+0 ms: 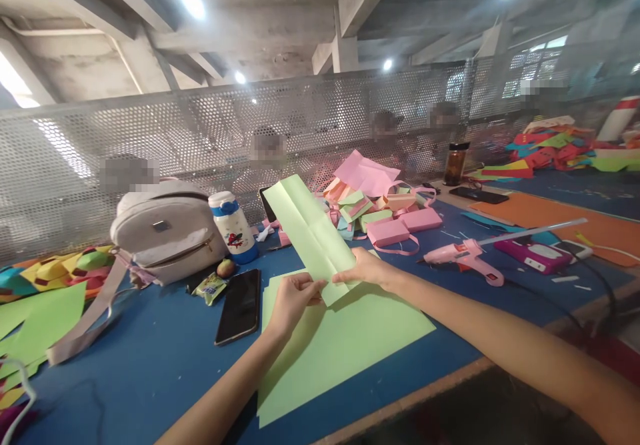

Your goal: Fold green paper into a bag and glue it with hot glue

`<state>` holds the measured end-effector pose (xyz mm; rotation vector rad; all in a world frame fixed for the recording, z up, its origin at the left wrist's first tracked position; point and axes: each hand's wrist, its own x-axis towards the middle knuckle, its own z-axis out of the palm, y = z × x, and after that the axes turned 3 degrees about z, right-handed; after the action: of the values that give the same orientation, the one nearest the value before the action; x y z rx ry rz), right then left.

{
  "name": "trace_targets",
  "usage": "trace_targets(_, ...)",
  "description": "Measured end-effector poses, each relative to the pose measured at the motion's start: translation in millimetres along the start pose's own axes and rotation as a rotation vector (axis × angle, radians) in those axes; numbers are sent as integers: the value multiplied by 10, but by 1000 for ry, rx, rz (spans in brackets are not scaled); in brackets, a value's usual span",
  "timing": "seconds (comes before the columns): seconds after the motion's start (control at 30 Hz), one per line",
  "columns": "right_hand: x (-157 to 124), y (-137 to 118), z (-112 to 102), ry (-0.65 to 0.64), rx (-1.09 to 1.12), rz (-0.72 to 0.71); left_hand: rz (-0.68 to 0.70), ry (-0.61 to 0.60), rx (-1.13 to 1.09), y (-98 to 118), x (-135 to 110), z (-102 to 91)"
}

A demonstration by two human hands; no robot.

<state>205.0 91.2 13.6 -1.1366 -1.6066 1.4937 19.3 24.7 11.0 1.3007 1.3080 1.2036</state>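
Both my hands hold up a folded strip of light green paper (307, 231) that rises tilted to the upper left. My left hand (293, 301) pinches its lower left edge. My right hand (363, 270) grips its lower right edge, fingers closed on it. Below them a larger sheet of light green paper (340, 345) lies flat on the blue table (150, 365).
A black phone (239, 306), a grey bag (163, 231) and a white bottle (233, 226) lie to the left. A pink glue gun (463, 257), a pile of pink paper boxes (385, 215) and a magenta device (537, 255) are on the right. Behind a perforated metal screen (200, 131) sit other people.
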Motion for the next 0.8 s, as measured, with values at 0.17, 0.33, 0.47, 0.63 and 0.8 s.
trace_targets(0.17,-11,-16,7,-32,-16,5,3,4,37,-2,23,-20)
trace_targets(0.33,-10,-13,-2,-28,-17,12,2,-6,49,2,19,-15)
trace_targets(0.47,0,9,-10,-16,-19,17,4,-12,50,-10,23,-17)
trace_targets(0.63,18,30,-12,-20,-12,7,12,-15,42,-17,31,-15)
trace_targets(0.8,11,24,-3,-24,3,-4,31,-15,23,3,19,-13)
